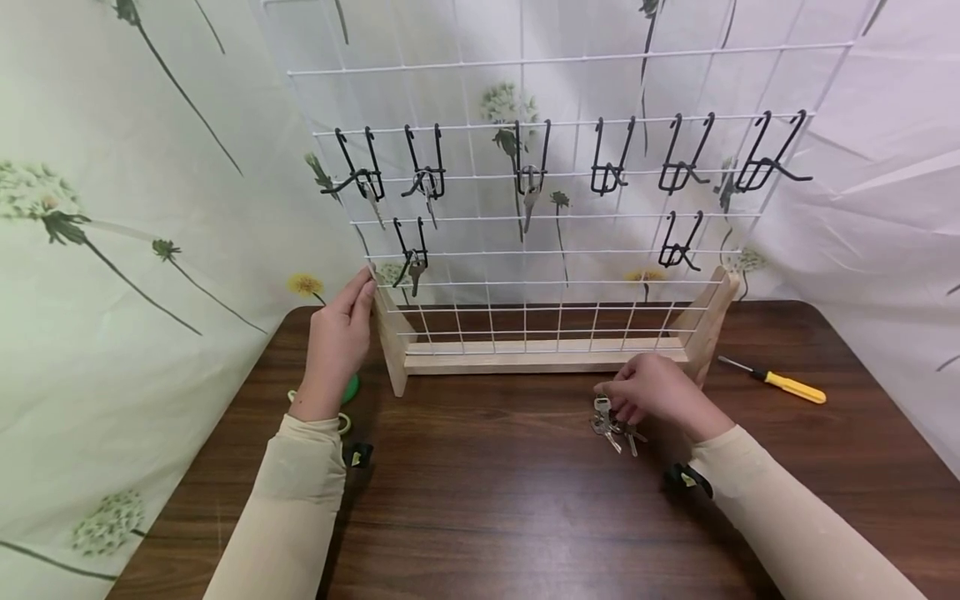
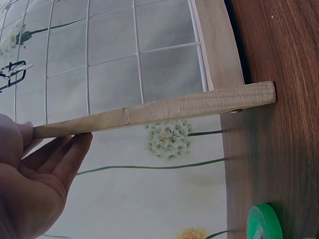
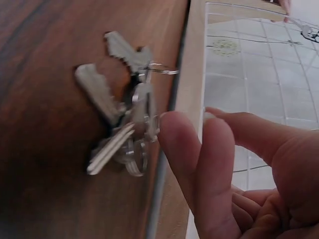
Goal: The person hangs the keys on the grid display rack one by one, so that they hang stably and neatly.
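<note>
In the head view, my left hand (image 1: 337,337) grips the wooden side post (image 1: 390,350) of a white wire grid rack (image 1: 525,287). The left wrist view shows the thumb and fingers on opposite sides of that post (image 2: 149,110). My right hand (image 1: 660,392) is low at the rack's front right, fingers bent. By its fingertips lies a cluster of silver keys (image 1: 611,429) with rings. Blurred in the right wrist view, the keys (image 3: 142,112) reach the fingertips; whether a ring is pinched cannot be made out.
Black hooks (image 1: 607,167) hang on the grid; several on the left and middle carry a key (image 1: 529,204). A yellow-handled screwdriver (image 1: 795,387) lies right of the rack. Behind my left wrist is a green tape roll (image 2: 264,221). All stand on a brown wooden table (image 1: 487,492).
</note>
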Demonstrator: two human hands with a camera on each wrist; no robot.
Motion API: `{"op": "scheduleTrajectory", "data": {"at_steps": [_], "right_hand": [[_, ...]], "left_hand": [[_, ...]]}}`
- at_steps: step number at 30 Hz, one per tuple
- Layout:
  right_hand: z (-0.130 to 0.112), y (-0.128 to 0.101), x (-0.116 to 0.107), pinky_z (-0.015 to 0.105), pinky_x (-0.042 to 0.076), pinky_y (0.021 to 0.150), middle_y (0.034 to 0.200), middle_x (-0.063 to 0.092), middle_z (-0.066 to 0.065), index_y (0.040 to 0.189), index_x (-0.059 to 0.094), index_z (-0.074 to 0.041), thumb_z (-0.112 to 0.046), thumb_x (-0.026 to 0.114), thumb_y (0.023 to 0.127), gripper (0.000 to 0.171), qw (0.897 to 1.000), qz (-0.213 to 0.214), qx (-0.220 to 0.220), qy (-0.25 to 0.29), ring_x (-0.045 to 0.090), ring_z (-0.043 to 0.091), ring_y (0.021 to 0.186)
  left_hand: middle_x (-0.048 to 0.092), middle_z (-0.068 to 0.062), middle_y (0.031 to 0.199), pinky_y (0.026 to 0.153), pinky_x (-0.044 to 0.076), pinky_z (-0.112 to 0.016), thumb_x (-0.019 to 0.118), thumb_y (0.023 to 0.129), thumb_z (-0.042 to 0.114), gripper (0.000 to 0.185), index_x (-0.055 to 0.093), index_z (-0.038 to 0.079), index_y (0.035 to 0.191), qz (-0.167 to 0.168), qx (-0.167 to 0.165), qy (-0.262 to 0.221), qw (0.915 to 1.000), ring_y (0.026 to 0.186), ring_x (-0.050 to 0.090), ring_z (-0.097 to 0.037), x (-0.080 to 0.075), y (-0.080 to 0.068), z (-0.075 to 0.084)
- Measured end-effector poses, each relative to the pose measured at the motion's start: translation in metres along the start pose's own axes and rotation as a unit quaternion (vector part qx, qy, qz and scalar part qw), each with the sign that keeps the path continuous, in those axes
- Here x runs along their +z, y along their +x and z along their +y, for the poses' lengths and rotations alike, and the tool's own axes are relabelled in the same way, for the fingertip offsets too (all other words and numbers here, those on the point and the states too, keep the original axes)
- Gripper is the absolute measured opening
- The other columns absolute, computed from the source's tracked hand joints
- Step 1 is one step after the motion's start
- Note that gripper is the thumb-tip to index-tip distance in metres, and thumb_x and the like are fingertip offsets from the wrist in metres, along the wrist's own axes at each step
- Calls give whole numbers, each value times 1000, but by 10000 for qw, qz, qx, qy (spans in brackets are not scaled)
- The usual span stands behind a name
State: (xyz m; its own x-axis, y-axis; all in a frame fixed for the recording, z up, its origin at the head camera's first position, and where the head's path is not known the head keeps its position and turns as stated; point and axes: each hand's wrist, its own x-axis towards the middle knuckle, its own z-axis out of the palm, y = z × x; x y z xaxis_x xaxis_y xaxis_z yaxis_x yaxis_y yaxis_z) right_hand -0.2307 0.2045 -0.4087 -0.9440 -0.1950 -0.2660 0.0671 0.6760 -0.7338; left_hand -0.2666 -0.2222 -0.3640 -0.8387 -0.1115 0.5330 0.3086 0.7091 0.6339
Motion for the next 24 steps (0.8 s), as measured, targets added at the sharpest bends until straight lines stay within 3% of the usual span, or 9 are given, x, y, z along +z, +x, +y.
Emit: {"op": "scheduleTrajectory", "data": {"at_steps": [15, 24], "right_hand": [[11, 13, 6, 29, 59, 50, 53, 66, 0, 64, 71, -5, -29, 83, 92, 39, 9958, -203, -295, -846, 65, 8, 44], [7, 17, 2, 26, 53, 48, 49, 65, -3, 60, 73, -7, -32, 82, 93, 43, 9928, -578, -249, -1022, 60, 6, 42]], "left_hand": [[63, -14, 152, 114, 52, -59, 51, 115, 30, 43, 61, 12, 153, 10, 31, -19, 10000, 140, 62, -36, 0, 0, 0], [62, -12, 153, 115, 51, -58, 52, 115, 30, 43, 61, 12, 153, 2, 27, -38, 10000, 141, 61, -35, 0, 1, 0]]}}
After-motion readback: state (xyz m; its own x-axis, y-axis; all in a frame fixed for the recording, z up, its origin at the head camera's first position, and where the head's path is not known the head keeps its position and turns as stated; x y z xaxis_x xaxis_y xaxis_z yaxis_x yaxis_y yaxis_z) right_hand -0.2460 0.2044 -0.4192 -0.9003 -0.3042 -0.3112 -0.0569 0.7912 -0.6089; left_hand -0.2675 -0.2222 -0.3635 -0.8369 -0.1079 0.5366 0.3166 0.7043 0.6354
